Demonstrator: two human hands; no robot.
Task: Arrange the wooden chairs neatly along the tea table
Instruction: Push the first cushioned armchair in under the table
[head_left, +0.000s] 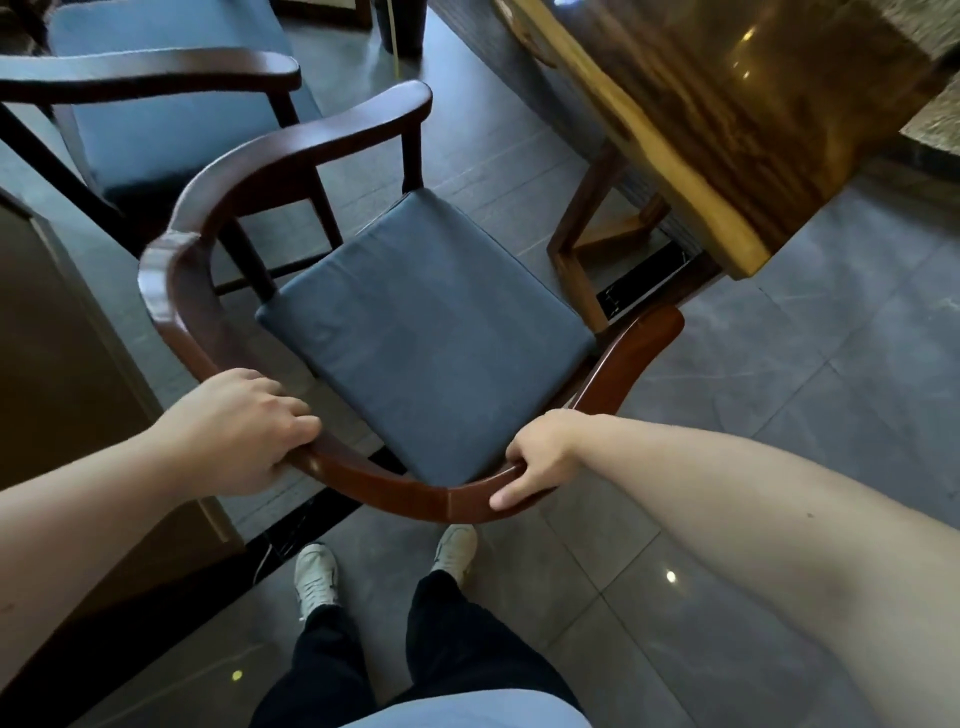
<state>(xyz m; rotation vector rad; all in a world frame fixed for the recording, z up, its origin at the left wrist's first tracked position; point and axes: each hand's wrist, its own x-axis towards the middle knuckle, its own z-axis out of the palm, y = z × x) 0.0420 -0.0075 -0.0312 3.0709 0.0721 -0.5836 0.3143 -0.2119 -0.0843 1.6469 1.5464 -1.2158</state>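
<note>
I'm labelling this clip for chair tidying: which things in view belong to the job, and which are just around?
Part of the job:
near chair, its curved back rail gripped by left hand and right hand
second chair, beyond it
tea table

Just around:
brown cabinet at left
tiled floor
the person's white shoes

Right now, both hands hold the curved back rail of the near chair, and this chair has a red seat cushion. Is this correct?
Not quite: the seat cushion is dark blue-grey, not red. The head view shows it. The rest holds: the left hand and the right hand both grip the curved back rail of the near chair.
</note>
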